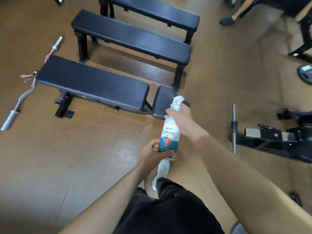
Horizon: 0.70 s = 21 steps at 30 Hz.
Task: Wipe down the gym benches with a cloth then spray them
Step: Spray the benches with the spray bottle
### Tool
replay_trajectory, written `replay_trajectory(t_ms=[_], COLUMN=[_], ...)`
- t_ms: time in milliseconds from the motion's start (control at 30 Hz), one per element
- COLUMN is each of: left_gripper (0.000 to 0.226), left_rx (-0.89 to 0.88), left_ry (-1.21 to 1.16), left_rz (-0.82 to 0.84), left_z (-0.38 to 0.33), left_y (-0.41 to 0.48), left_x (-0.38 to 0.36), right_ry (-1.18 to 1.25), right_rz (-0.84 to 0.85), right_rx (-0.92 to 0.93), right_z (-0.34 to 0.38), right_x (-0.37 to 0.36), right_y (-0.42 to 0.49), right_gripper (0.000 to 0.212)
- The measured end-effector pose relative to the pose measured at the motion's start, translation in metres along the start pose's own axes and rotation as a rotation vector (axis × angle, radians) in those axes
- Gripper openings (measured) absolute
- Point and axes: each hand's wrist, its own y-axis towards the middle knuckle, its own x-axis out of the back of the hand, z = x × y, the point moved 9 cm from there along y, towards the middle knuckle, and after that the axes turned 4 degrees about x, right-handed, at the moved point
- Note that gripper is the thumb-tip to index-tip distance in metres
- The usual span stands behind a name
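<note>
1. Your right hand (179, 118) grips the spray bottle (169, 132) round its neck, fingers curled just below the white trigger head.
2. Your left hand (152, 152) holds the bottle's base, thumb lying across the bottom of the label (167, 141). Both hands are clamped on the same bottle, one above the other.
3. You hold the bottle roughly upright in the air above the brown floor (67, 157), near the seat end of the nearest bench (92, 83).
4. The bottle's body is opaque white, with a blue and red shield reading 99.9%. You cannot tell how much liquid is inside.
5. The nearest bench has a long black pad and a short seat pad (164, 102). The trigger head overlaps that seat pad in view.
6. Two flat benches (131, 38) stand side by side beyond it.
7. A curl bar (16, 102) lies on the floor at the bench's left end, and a black machine frame (270, 137) sits to your right.
</note>
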Motion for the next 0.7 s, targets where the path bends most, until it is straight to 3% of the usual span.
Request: replay_trajectory(t_ms=[100,333,600,700], left_gripper=[0.050,0.052,0.066,0.057], left_rx=[-0.016,-0.032,-0.031,-0.009], left_ry=[-0.040,-0.111,-0.074,-0.051], left_rz=[-0.063,-0.173,-0.193,-0.192], left_z=[-0.002,-0.013,-0.032,-0.035], left_y=[0.000,0.011,0.047,0.065], left_x=[0.018,0.025,-0.068,-0.126], right_ry=[-0.088,-0.135,-0.056,-0.034], right_rz=[0.102,0.215,0.214,0.261], right_rx=[0.029,0.056,0.015,-0.002], right_z=[0.016,0.035,0.026,0.021], right_x=[-0.039,-0.068,0.025,0.075], right_y=[0.005,0.019,0.082,0.110], right_gripper=[0.026,0.016,0.016,0.018])
